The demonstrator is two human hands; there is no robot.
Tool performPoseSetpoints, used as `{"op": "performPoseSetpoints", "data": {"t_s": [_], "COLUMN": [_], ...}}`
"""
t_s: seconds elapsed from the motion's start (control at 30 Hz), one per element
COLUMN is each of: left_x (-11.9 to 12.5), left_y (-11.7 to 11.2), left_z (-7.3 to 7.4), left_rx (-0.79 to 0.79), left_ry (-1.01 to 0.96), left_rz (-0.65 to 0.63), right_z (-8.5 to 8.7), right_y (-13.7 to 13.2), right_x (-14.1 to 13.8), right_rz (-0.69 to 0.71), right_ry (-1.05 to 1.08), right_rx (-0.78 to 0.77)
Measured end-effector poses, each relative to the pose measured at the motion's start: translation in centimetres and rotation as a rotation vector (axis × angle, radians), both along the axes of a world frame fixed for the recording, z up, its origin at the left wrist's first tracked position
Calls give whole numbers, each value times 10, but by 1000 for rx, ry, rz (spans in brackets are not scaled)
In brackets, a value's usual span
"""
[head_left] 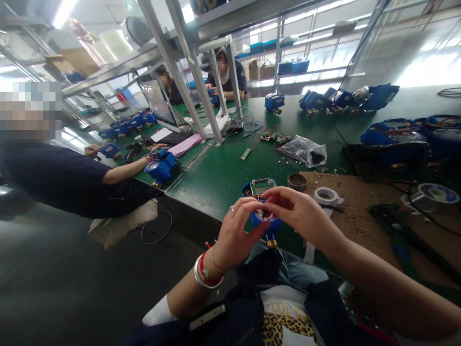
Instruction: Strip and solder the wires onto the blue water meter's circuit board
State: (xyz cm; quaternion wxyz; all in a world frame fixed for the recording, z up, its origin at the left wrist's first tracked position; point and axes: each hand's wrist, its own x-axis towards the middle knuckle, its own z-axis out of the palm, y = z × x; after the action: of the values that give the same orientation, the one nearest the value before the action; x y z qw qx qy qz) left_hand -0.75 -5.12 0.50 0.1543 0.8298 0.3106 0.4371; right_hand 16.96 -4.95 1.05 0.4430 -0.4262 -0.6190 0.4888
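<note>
left hand (pixel 236 233): fingers curled, thumb and forefinger nipped together at the meter's top; what they nip is too small to tell.
right hand (pixel 297 211): palm down, fingertips meeting the left's, pinched the same way.
table (pixel 219 175): green, runs far back.
board (pixel 360 199): brown, flat on the table, right of the hands.
co-worker (pixel 54 178): dark sleeve at far left, forearm out to a second meter (pixel 161 166).
bag (pixel 304 150): clear plastic, beyond the board.
meter (pixel 264 221): blue, at the near table edge, right under both hands; green circuit face up.
tape (pixel 326 196): white roll on the board, just right of the right hand.
bowl (pixel 297 181): small, dark, between meter and tape.
ring (pixel 232 208): on a left finger.
</note>
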Motion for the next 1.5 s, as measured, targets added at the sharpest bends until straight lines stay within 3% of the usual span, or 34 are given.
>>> {"op": "performPoseSetpoints", "data": {"t_s": [0.13,0.3,0.37,0.47,0.53,0.63,0.77,0.97,1.33,1.5], "left_x": [3,-6,-9,-15,-20,-25,-28,-23,-19,-13], "left_y": [-4,-2,-1,2,5,11,18,27,29,38], "left_z": [-3,-8,-10,-17,-21,-23,-23,-26,-28,-32], "left_rx": [60,7,-36,-118,-192,-335,-491,-624,-703,-760], "left_ry": [-64,-75,-63,-83,-116,-155,-266,-418,-522,-618], "left_rz": [79,97,69,101,133,177,205,164,100,33], "right_z": [-10,-9,-8,-10,-16,-26,-32,-22,-20,-22], "right_y": [-4,0,7,25,38,53,58,57,71,68], "right_x": [-11,-6,1,14,20,21,17,18,15,12], "right_rz": [-37,58,7,-127,-96,37,123,185,268,201], "right_ry": [86,100,-26,-376,-568,-660,-652,-579,-661,-592], "right_rx": [-3,-22,105,427,600,697,691,672,648,569]}}
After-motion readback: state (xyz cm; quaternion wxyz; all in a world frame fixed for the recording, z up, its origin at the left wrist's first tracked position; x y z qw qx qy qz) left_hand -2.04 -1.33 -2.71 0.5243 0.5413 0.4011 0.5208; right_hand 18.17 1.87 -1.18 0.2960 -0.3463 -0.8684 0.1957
